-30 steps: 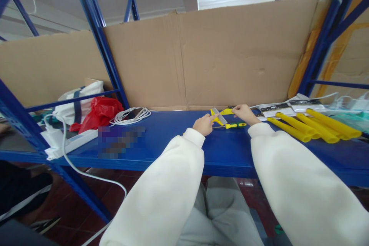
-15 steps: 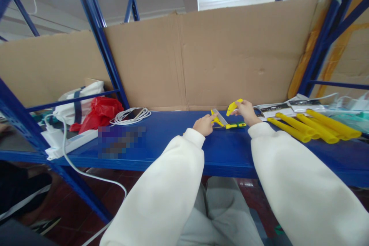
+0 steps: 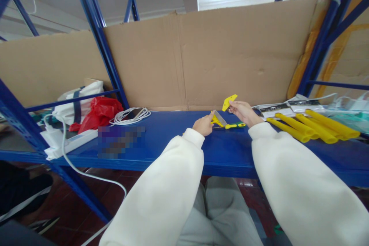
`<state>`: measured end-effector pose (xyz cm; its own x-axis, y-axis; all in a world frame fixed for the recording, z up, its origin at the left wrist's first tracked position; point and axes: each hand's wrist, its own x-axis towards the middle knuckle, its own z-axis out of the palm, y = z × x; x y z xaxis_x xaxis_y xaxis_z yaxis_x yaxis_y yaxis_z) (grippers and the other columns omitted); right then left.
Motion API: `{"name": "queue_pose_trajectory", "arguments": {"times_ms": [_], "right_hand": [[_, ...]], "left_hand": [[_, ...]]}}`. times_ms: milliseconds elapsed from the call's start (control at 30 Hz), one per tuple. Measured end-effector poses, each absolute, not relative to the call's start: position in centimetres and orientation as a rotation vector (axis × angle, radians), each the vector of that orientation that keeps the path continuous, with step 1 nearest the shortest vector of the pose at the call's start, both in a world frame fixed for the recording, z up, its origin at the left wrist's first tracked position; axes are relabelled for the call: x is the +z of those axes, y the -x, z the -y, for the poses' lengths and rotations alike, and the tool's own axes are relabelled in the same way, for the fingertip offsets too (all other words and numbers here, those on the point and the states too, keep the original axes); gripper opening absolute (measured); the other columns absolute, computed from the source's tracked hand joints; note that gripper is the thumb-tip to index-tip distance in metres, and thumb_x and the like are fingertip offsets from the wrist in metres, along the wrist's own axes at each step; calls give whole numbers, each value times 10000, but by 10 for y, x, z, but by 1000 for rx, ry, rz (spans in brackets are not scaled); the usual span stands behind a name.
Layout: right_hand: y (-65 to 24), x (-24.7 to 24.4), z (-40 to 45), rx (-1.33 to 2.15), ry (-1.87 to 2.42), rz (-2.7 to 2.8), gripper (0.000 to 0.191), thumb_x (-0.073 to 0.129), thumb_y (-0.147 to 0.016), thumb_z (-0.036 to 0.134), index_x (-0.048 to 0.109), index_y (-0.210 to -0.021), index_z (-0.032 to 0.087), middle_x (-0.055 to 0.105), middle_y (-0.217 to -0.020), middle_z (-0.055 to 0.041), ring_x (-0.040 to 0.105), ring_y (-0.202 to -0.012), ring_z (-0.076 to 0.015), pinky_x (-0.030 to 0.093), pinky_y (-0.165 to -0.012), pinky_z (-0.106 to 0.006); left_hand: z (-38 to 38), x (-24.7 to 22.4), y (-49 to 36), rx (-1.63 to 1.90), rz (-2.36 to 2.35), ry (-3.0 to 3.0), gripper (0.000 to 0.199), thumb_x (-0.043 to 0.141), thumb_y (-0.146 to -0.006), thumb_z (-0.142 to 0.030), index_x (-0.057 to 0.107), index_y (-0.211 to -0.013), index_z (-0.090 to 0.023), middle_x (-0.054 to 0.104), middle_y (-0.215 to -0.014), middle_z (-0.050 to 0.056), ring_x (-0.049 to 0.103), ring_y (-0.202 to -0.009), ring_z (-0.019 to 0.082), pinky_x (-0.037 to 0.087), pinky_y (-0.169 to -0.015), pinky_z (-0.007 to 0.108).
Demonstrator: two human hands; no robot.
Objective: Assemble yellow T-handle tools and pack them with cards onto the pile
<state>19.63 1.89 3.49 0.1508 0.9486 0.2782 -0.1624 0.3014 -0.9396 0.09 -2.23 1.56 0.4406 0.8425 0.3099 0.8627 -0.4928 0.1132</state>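
My left hand (image 3: 203, 125) is closed on the yellow handle of a scraper-like tool (image 3: 219, 119), low over the blue shelf top. That tool has a pale, flat blade pointing down to the right; part of its handle is hidden by my fingers. Raised to the right of it, my right hand (image 3: 244, 113) pinches a small flat yellow piece (image 3: 229, 102) with angled corners and small dark spots. A screwdriver (image 3: 235, 125) with a yellow and green handle lies on the shelf just below the blade, its shaft reaching toward my left hand.
Several yellow tubes (image 3: 313, 127) lie at the right, before white packets (image 3: 275, 110). To the left are a coiled white cable (image 3: 131, 115), a red plastic bag (image 3: 100, 112) and a white power strip (image 3: 73, 143). Cardboard (image 3: 219, 57) stands behind the blue shelf (image 3: 173, 144).
My right hand has lifted slightly and turned the yellow piece, moving it up and a little left, showing more of its flat face. My left hand stays nearly still.
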Motion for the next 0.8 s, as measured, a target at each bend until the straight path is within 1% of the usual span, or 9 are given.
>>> {"name": "queue_pose_trajectory", "arguments": {"times_ms": [100, 267, 400, 533, 800], "right_hand": [[-193, 36, -14, 925, 969, 1200, 197, 765, -723, 257, 623, -628, 159, 551, -566, 9, 493, -540, -94, 435, -543, -230], [-188, 37, -6, 811, 1184, 1403, 284, 825, -601, 396, 683, -630, 153, 696, -765, -60, 564, -697, -135, 391, -555, -233], [-186, 37, 0, 791, 1303, 1527, 288, 809, -587, 420, 723, -676, 160, 736, -879, -70, 593, -802, -171, 403, -604, -246], [-184, 36, 3, 787, 1373, 1580, 276, 780, -610, 410, 744, -728, 164, 735, -854, -65, 595, -815, -181, 410, -628, -258], [-181, 37, 9, 777, 1411, 1622, 263, 778, -589, 405, 719, -663, 159, 684, -721, -37, 534, -701, -145, 387, -604, -256]], "left_hand": [[23, 16, -1, -502, 1567, 2615, 684, 510, -928, -227, 241, -1556, -226, 579, -1392, 125, 600, -1222, 257, 480, -982, 351], [24, 18, -2, -481, 1604, 2615, 717, 516, -930, -233, 188, -1568, -222, 604, -1362, 132, 604, -1219, 262, 476, -980, 359], [25, 20, -4, -477, 1648, 2618, 767, 533, -929, -250, 126, -1577, -221, 631, -1323, 140, 611, -1211, 253, 469, -982, 351], [25, 19, -4, -489, 1647, 2632, 787, 545, -926, -257, 107, -1579, -216, 637, -1310, 141, 610, -1210, 250, 465, -982, 344], [23, 18, -4, -488, 1602, 2655, 782, 544, -920, -244, 122, -1577, -193, 644, -1300, 136, 618, -1192, 249, 464, -968, 332]]}}
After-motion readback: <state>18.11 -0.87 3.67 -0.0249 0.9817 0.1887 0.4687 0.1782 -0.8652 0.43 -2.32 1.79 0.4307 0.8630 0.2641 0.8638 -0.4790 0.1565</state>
